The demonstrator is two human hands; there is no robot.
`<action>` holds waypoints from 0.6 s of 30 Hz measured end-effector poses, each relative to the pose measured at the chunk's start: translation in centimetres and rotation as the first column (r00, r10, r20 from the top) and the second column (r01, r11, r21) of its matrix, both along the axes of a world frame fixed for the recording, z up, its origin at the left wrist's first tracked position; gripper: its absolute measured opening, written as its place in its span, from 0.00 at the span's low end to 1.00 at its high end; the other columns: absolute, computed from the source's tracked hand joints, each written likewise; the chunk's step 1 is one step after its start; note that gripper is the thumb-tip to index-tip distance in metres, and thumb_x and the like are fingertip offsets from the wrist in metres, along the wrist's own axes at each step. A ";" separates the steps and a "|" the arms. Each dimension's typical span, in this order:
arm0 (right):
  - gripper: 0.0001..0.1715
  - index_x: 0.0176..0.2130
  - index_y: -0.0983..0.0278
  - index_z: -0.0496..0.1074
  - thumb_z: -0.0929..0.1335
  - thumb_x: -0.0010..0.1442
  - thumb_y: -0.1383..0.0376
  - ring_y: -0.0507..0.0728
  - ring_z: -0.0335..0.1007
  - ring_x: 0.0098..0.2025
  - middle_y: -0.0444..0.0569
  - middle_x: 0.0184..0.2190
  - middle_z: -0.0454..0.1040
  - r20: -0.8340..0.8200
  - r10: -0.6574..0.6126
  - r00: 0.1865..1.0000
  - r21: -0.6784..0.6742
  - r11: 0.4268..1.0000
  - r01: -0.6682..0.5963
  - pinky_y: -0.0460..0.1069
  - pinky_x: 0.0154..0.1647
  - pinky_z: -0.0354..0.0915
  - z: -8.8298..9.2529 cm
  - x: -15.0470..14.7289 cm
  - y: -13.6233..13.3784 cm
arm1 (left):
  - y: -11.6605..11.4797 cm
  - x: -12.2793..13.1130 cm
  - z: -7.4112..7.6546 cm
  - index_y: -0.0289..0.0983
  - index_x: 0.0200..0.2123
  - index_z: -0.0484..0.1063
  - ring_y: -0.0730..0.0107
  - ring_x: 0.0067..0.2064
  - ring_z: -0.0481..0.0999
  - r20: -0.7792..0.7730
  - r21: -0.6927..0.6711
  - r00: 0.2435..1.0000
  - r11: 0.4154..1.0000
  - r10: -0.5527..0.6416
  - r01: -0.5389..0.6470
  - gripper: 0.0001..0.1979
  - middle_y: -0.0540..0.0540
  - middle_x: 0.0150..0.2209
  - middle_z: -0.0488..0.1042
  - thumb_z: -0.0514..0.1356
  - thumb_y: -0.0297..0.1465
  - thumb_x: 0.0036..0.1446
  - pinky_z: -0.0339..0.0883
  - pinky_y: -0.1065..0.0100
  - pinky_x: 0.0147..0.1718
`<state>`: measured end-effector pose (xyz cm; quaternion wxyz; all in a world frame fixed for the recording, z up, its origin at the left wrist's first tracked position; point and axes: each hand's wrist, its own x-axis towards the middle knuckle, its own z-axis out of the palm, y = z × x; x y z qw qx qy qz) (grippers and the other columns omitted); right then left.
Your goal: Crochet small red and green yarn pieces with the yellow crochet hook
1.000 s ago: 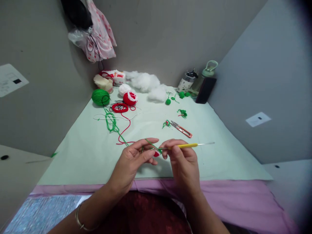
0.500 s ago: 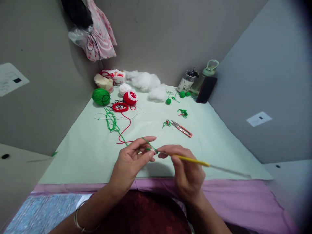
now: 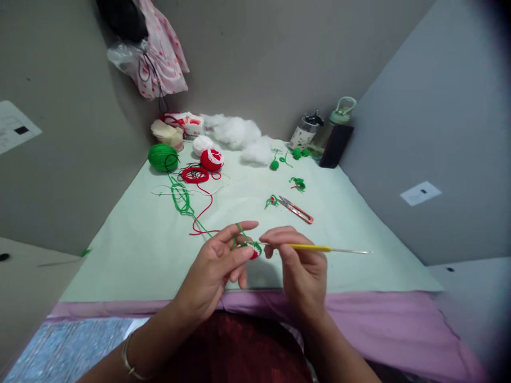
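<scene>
Between thumb and fingers, my left hand point(image 3: 217, 263) pinches a small crochet piece point(image 3: 254, 251) in red, white and green. Green yarn point(image 3: 240, 230) passes over the raised index finger of that hand and trails back across the table. My right hand point(image 3: 301, 263) grips a crochet hook point(image 3: 311, 248) by its yellow handle. The hook's metal tip reaches the top edge of the piece; whether it is through a stitch is too small to tell. Its other metal end points right.
Scissors point(image 3: 296, 209) lie beyond my right hand, beside a small crocheted scrap point(image 3: 272, 201). Green yarn point(image 3: 163, 158), a red-and-white ball point(image 3: 212, 159) and white stuffing point(image 3: 235, 133) are at the back. A bottle point(image 3: 337, 119) and a phone point(image 3: 336, 146) stand back right.
The crochet piece has turned so its red part shows. The hook has swung to nearly level, its right end rising. My left hand's lower fingers have spread downward.
</scene>
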<state>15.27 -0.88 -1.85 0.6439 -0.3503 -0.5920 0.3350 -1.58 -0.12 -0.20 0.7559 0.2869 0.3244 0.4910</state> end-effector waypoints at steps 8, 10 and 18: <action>0.20 0.57 0.55 0.80 0.71 0.69 0.71 0.59 0.82 0.46 0.52 0.47 0.83 0.441 -0.225 0.869 0.340 0.938 0.071 0.53 0.45 0.80 -1.3 0.3 -0.6 | -0.5 1.1 -0.3 0.40 0.51 0.84 0.87 0.19 0.58 0.010 -0.003 0.998 0.998 0.062 -0.062 0.22 0.56 0.29 0.72 0.78 0.33 0.52 0.64 0.79 0.19; 0.23 0.60 0.55 0.79 0.71 0.68 0.72 0.61 0.82 0.49 0.54 0.50 0.83 0.482 -0.258 0.837 0.415 0.909 0.041 0.54 0.46 0.81 -1.5 0.5 -0.8 | -0.2 1.0 -0.3 0.37 0.50 0.85 0.87 0.19 0.55 0.066 -0.081 0.998 0.997 -0.001 0.006 0.21 0.57 0.25 0.67 0.78 0.32 0.53 0.63 0.80 0.18; 0.11 0.44 0.57 0.82 0.69 0.72 0.67 0.51 0.72 0.30 0.45 0.36 0.79 -0.069 0.003 0.998 -0.022 1.000 -0.005 0.48 0.31 0.71 -0.4 -0.1 0.0 | 0.1 0.4 -0.6 0.40 0.47 0.86 0.83 0.27 0.70 -0.003 0.009 0.999 0.999 0.051 -0.051 0.15 0.52 0.32 0.74 0.76 0.28 0.55 0.70 0.79 0.31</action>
